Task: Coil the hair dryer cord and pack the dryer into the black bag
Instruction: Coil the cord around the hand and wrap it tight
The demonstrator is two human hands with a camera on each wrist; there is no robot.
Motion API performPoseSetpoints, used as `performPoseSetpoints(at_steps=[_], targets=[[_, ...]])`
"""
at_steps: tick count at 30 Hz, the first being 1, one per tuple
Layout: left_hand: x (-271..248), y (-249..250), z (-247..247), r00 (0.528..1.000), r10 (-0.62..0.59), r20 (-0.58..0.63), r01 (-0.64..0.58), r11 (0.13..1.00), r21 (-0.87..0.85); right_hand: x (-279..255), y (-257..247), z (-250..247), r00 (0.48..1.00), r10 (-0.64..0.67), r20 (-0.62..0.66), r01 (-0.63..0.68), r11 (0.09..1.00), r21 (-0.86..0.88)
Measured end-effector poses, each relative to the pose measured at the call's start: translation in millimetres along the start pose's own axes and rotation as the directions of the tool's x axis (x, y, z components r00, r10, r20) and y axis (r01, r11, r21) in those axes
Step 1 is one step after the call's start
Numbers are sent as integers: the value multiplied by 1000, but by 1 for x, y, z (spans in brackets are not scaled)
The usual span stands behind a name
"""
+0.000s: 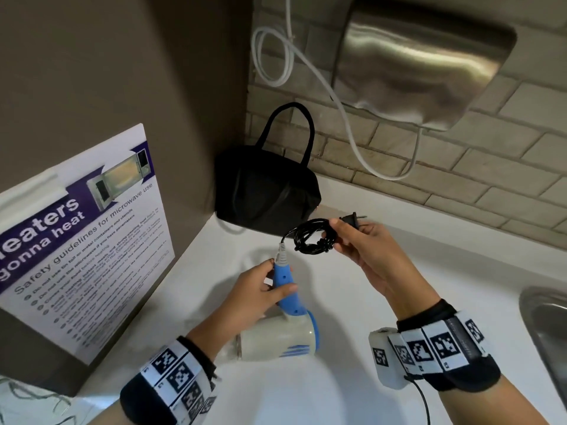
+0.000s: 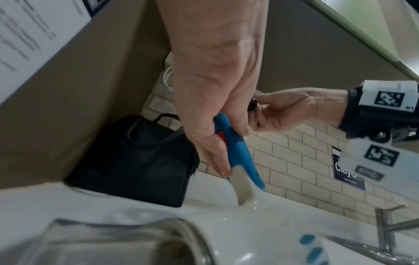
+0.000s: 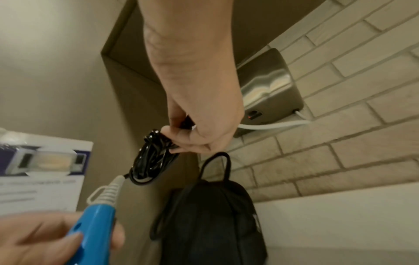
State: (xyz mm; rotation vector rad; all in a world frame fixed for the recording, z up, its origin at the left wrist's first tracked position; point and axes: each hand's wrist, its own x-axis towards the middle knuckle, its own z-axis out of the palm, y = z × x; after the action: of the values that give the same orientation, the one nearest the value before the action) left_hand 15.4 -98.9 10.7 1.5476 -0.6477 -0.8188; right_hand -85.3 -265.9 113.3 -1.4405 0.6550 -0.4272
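Observation:
The white and blue hair dryer [image 1: 282,338] is held just above the white counter [image 1: 429,271], its blue handle [image 1: 285,286] pointing up and away. My left hand [image 1: 260,296] grips that handle [image 2: 238,148]. My right hand [image 1: 362,243] holds the black cord, wound into a small tight coil [image 1: 310,237] [image 3: 152,157], with the plug [image 1: 351,219] sticking out above the fingers. The coil hangs close above the handle's grey strain relief [image 3: 108,190]. The black bag [image 1: 264,191] [image 3: 211,224] stands in the corner behind, handles up; I cannot tell whether it is zipped.
A steel hand dryer [image 1: 420,56] with a looped white cable [image 1: 276,56] hangs on the brick wall above the bag. A microwave safety poster [image 1: 82,234] is fixed to the left wall. A metal sink [image 1: 546,329] lies at the right edge.

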Motion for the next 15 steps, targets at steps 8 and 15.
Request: performPoseSetpoints(at_steps=[8,15], targets=[[22,-11,40,956,-287,68,291,955,-54,20,78,-37,944,304,-132,-294,952,90],[31,-22,54,865,-472,170,479,878,-3,28,121,-53,888,432,-155,-422,902,93]])
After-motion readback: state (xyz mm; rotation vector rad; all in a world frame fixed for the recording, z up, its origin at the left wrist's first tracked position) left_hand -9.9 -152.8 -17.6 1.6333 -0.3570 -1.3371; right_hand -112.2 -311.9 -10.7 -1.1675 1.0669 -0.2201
